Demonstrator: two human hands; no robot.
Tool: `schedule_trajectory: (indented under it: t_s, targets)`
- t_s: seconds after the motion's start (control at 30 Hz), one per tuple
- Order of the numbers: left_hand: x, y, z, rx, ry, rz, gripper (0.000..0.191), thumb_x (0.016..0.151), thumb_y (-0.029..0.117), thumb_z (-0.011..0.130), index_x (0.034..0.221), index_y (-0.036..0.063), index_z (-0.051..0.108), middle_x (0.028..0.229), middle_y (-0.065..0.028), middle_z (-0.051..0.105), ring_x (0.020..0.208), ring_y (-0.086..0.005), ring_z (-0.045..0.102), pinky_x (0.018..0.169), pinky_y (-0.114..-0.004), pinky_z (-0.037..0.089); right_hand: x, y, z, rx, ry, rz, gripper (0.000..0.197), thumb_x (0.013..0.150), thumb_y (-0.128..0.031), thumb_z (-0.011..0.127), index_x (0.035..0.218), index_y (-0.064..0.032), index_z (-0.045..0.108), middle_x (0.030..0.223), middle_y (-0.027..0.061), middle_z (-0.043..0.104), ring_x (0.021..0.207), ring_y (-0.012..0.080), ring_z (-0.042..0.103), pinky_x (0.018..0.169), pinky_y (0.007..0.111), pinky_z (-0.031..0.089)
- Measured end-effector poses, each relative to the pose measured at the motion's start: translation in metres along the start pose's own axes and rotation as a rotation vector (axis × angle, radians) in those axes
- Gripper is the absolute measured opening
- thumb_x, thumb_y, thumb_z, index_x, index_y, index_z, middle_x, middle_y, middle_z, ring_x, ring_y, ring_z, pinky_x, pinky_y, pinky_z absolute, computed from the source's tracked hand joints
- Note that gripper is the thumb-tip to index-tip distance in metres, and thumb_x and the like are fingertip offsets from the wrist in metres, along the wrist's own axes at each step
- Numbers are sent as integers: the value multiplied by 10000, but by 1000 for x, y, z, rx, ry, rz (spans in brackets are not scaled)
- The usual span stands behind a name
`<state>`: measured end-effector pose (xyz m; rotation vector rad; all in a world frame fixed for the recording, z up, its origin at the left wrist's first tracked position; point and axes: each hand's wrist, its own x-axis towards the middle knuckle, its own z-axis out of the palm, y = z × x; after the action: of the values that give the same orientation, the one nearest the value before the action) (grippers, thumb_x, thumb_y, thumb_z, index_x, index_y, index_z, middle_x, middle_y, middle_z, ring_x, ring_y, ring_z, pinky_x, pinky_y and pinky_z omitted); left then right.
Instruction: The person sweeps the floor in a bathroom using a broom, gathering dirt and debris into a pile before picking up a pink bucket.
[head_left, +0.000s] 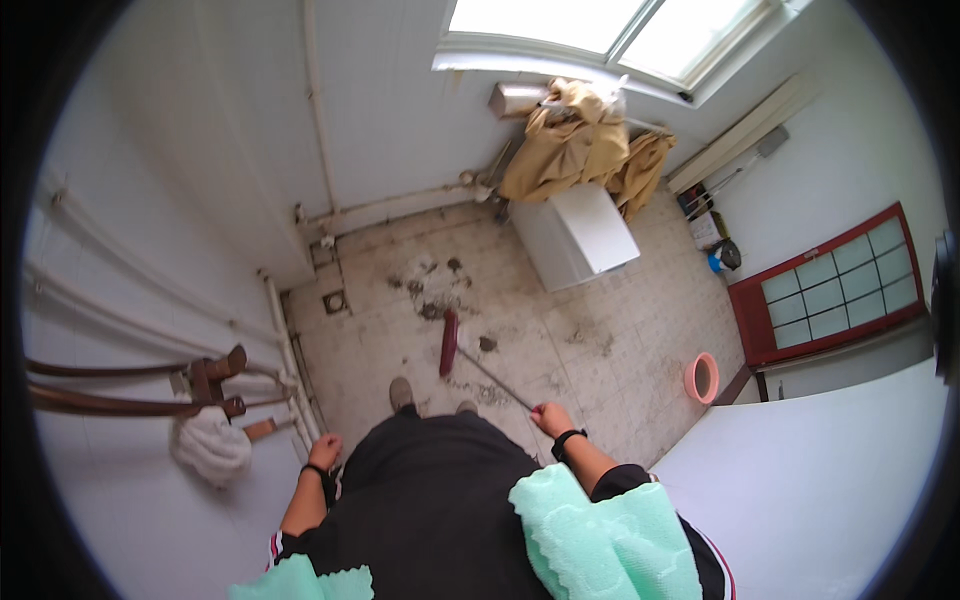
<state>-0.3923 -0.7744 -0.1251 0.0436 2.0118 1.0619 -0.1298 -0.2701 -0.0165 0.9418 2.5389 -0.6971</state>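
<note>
My right hand (553, 420) grips the thin grey handle (499, 381) of a broom near its upper end. The maroon broom head (448, 346) rests on the tiled floor (390, 345), ahead of my shoes. Beyond it lies a patch of whitish debris (437, 283) with dark clumps. A separate dark clump (487, 343) sits just right of the head. My left hand (327, 451) hangs at my side near the wall pipes, fingers curled, with nothing visible in it. Mint-green cloth (600, 532) lies over my right shoulder area.
A white box-shaped cabinet (577, 232) stands under tan cloth (570, 154) by the window wall. At right are a pink bucket (702, 378) and a red-framed glazed door (840, 277). Pipes (289, 352) run along the left wall; a floor drain (334, 302) sits near the corner.
</note>
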Motion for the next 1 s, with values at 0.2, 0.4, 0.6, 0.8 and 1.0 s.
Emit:
schedule_trajectory:
  t_s: [0.2,0.4,0.6,0.8,1.0]
  targets:
    - [13,45,23,-64,-32,65,256,829,186,532,1007,7,575,792,-49,603,714,-132,566,670,-266,461,-3,-27,-17,222,-16,-16,242,770,-227,601,863,-5,624,662,132,621,619,228,617,595,319,470]
    - [-16,45,22,-15,-84,30,266,811,193,550,1011,22,585,790,-48,609,703,-128,572,648,-263,463,15,-76,8,156,-79,-68,199,785,-201,568,859,-21,606,759,169,622,747,335,595,662,378,460]
    - [-37,13,7,-99,32,-53,263,796,171,558,1007,18,588,773,-41,598,672,-126,557,626,-258,458,10,-47,4,55,-52,-1,220,766,-205,597,884,-22,626,761,159,632,740,304,611,674,373,473]
    - [-47,-31,9,-171,16,-124,271,785,191,584,990,13,601,797,-42,610,720,-131,564,673,-259,456,-6,2,2,155,1,122,208,771,-185,591,839,9,624,641,102,628,614,184,616,596,311,464]
    - [-39,-1,17,-42,-32,-124,266,800,213,573,988,28,609,823,-65,625,764,-146,584,712,-271,462,-31,-22,-37,129,-67,125,226,771,-199,598,855,10,615,681,120,629,652,225,616,611,324,463]
